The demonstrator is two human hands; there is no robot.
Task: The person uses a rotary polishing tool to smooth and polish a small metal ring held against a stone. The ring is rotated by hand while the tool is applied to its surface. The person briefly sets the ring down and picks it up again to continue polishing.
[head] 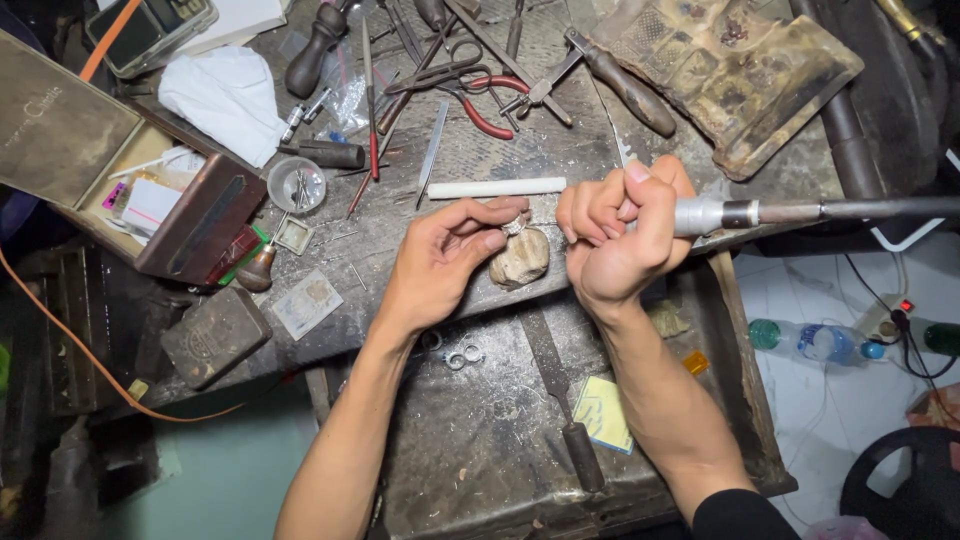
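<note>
Between left hand (445, 255) fingertips, ring (514, 225).

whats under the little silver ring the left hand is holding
The ring rests on a rounded tan peg, pinched by the left hand. The fingers hide part of the ring.

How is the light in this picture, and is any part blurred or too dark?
Head view: bright light falls on the bench and both hands, left hand, right hand, all sharp; the metal handpiece shows glare; the left edge and top right corner are very dark; the edges look slightly bent by the wide lens.
</note>
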